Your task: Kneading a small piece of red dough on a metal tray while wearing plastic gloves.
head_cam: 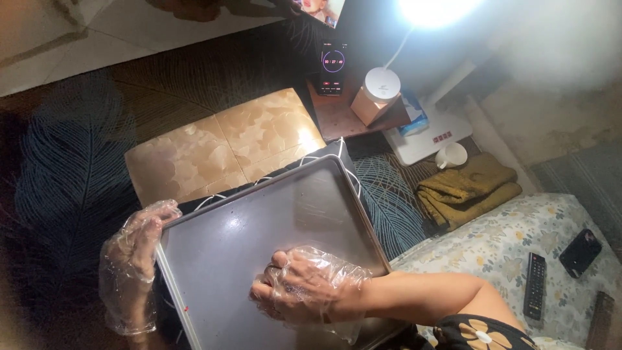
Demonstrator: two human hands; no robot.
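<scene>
Dim lamplight falls across a patterned, leaf-print rug (pixel 71 175) in a cramped room, seen from the head camera, where a person in thin clear plastic gloves works over a large grey metal baking tray (pixel 259 214). Resting on a dark wire rack (pixel 350 170) beside a low tan cushion (pixel 227 146), the tray lies tilted across the middle of the view. Its left rim is steadied by the left hand (pixel 133 256), fingers curled over the edge in a light grip. On the tray's flat bottom near the near edge, the right hand (pixel 304 288) presses down with fingers bunched into a loose fist; whether anything lies under the palm cannot be told. Apart from a faint sheen and a tiny red speck near the left rim, the tray's surface looks bare, which suggests the wiping or greasing of it is under way, with the far half seemingly covered and the near corner left to do. Beyond the tray, a small wooden counter (pixel 353 116) carries an upright phone (pixel 332 65) with a glowing dial, a white round-topped jar (pixel 381 87) and a bright lamp (pixel 434 10). Farther right are a white cup (pixel 451 155), a folded olive cloth (pixel 466 191) and, on a floral bedspread (pixel 492 240), a remote control (pixel 534 285) and a second dark phone (pixel 580 253).
</scene>
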